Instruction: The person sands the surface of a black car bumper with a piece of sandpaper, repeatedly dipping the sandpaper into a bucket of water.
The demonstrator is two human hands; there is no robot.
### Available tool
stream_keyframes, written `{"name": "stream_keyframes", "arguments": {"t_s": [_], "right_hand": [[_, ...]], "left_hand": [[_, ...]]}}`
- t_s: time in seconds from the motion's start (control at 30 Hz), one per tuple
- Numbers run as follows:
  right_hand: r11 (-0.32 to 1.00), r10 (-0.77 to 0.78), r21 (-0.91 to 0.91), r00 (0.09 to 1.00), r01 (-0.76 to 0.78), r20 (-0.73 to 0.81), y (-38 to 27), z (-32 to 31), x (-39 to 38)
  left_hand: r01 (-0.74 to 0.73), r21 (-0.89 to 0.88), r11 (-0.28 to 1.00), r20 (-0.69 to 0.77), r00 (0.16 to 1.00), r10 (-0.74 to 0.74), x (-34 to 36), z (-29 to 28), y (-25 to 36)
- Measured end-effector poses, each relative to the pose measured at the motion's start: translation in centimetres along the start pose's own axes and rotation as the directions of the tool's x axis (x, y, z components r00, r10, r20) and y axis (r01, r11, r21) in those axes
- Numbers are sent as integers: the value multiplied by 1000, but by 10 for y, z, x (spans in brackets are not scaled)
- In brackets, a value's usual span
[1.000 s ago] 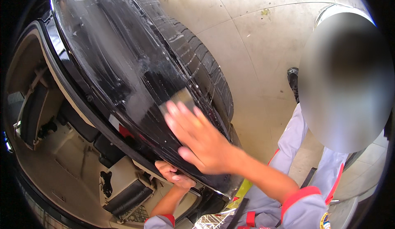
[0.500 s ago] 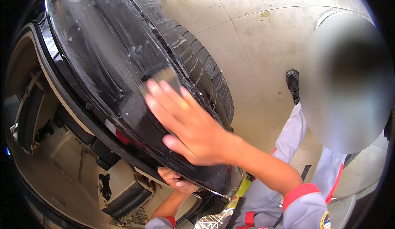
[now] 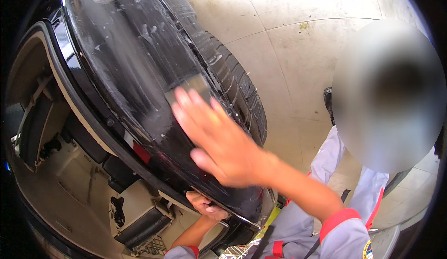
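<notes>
A curved black car panel [image 3: 135, 68], streaked with whitish wet residue, runs from the top left down to the lower middle. My right hand [image 3: 223, 142] lies over it, fingers stretched out and pressing a thin greyish-tan sheet, which looks like sandpaper [image 3: 198, 83], against the surface. Much of the sheet is hidden under the fingers, and motion blurs the fingertips. Below, my left hand [image 3: 205, 205] is closed at the panel's lower edge, its fingers curled against that edge.
A black tyre [image 3: 233, 79] stands along the panel's right side. Left of the panel, the open car shows seats [image 3: 142, 224] and a beige interior. A person [image 3: 326, 152] in grey trousers with red trim is on the right, partly blurred out, on the pale tiled floor [image 3: 279, 49].
The car has shifted slightly right in the picture. My right hand and the sheet have slid a little along the panel, toward its lower end. My left hand stays at the edge.
</notes>
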State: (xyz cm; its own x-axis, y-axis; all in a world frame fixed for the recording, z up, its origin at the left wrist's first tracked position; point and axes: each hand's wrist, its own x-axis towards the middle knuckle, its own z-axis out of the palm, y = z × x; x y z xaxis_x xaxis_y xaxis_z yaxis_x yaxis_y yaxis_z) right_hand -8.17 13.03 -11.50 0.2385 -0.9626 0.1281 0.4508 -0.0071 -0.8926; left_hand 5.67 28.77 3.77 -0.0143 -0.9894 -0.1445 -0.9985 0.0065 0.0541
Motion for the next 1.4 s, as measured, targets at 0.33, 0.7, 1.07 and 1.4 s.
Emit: {"name": "stream_keyframes", "arguments": {"t_s": [0.33,0.7,1.07,1.4], "right_hand": [[974,-198,-143,970,177,-142,-9,-11,73],[999,46,-18,996,-45,74,-34,10,-45],[992,122,-36,987,-119,103,-40,37,-115],[999,-35,-3,999,35,-36,4,-2,15]], "left_hand": [[-48,-8,999,-69,996,47,2,7,-2],[-45,-34,998,12,999,45,-6,4,-9],[-17,-80,997,50,999,21,-4,1,-7],[-4,25,1000,3,1000,4,-5,-6,2]]}}
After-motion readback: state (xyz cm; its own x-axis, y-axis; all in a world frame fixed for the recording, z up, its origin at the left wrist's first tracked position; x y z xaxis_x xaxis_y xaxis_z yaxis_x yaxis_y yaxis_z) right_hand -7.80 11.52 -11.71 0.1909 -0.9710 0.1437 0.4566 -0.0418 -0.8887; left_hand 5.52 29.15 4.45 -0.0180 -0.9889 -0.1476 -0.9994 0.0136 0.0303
